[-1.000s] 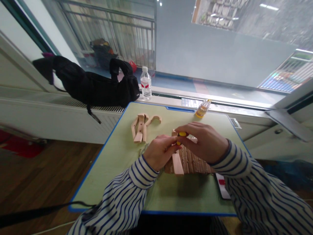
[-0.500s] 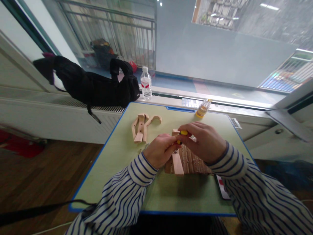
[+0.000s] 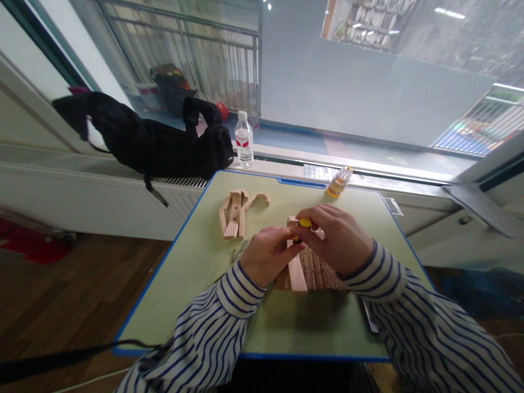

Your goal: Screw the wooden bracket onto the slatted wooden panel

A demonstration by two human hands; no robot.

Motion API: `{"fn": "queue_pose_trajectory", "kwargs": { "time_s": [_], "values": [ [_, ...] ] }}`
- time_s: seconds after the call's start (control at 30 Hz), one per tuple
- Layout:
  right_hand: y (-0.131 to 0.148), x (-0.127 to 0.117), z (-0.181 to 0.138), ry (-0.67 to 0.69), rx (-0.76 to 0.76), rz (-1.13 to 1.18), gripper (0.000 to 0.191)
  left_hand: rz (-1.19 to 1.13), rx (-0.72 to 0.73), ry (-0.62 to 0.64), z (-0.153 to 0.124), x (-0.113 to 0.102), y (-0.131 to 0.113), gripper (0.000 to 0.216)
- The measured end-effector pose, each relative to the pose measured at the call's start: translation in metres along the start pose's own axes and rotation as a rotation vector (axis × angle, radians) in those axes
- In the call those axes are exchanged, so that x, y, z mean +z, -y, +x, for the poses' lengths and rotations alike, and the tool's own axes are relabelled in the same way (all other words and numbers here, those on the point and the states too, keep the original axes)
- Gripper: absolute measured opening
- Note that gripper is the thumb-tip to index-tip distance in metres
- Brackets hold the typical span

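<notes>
Over the table's middle, my right hand (image 3: pixel 338 237) is closed around a short yellow-and-black screwdriver (image 3: pixel 305 222), its blade hidden. My left hand (image 3: pixel 268 254) pinches close against it, thumb and forefinger on the tool's lower part. Directly below both hands is a pale wooden hook (image 3: pixel 297 274), lying along a brown ridged wooden board (image 3: pixel 321 273) with small holes. Fingers cover the hook's middle, where the tool points. Whether a screw sits there cannot be made out.
More wooden hooks (image 3: pixel 235 215) lie at the table's back left, with small metal pieces (image 3: pixel 239 251) beside my left wrist. A bottle of amber liquid (image 3: pixel 339 183) stands at the back edge. On the sill are a water bottle (image 3: pixel 244 141) and a black bag (image 3: pixel 164 142). A dark flat object (image 3: pixel 370 319) lies under my right forearm.
My right hand has shifted slightly left and turned a little, with the screwdriver tilting along. My left hand stays nearly in place. The hook and the board look unmoved.
</notes>
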State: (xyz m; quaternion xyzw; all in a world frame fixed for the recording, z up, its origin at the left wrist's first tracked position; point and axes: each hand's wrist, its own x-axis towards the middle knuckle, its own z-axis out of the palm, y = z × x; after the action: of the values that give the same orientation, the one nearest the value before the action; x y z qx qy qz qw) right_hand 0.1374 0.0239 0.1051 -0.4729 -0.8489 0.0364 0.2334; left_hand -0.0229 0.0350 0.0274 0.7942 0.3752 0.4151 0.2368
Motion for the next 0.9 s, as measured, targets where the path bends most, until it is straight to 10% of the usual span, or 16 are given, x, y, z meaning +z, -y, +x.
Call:
{"fn": "queue_pose_trajectory", "kwargs": {
  "time_s": [0.9],
  "values": [
    [-0.003,-0.016,0.003,0.139,-0.115,-0.047,0.024,-0.006,0.093,0.179,0.005,-0.006,0.001,0.017]
  ]
}}
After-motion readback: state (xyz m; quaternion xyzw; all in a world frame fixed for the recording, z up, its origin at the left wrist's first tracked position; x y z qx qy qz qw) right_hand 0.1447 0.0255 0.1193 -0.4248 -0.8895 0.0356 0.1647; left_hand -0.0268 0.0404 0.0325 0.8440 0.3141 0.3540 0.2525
